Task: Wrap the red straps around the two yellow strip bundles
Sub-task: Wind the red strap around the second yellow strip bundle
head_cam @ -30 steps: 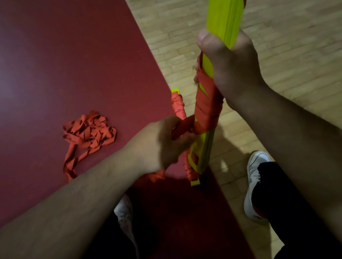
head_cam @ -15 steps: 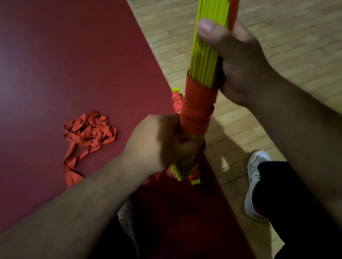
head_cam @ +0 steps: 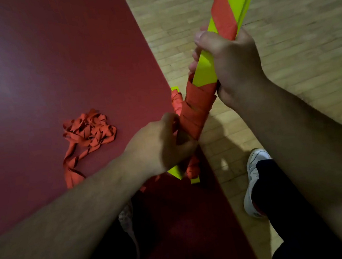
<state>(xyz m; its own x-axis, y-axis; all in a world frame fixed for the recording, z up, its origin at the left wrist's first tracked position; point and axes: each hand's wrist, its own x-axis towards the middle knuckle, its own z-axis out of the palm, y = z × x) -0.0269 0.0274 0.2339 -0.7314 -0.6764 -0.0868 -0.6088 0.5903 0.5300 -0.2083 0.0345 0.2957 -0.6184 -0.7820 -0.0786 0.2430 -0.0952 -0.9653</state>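
On the far left, your red mat (head_cam: pixel 43 69) covers the floor. A loose pile of red strap (head_cam: pixel 88 131) lies on it, all tangled up. One end of it trails down toward your left arm.

Next comes your left hand (head_cam: pixel 161 145). It is low, near the edge of the mat. Your fingers are curled shut around the bottom part of the yellow bundle (head_cam: pixel 234 2) you are holding, right where the red wrap (head_cam: pixel 197 109) ends. A short bit of yellow sticks out below your hand. You cannot see the fingertips, so I cannot tell if they also pinch the strap.

Just behind your left hand lies the second bundle (head_cam: pixel 176 99) on the edge of the mat. It is mostly covered in red strap. Only small yellow ends peek out at the top and at the bottom.

The bundle in your hands leans up and to the right, over the wooden floor (head_cam: pixel 296 63). Red strap is wound tight around its lower part, and one more red band crosses it higher up.

Your right hand (head_cam: pixel 233 63) grips the bundle in the middle, between the two red parts. The fingers are closed tight around it, thumb on top.

On the right, below your arm, your white shoe (head_cam: pixel 253 181) stands on the wooden floor.
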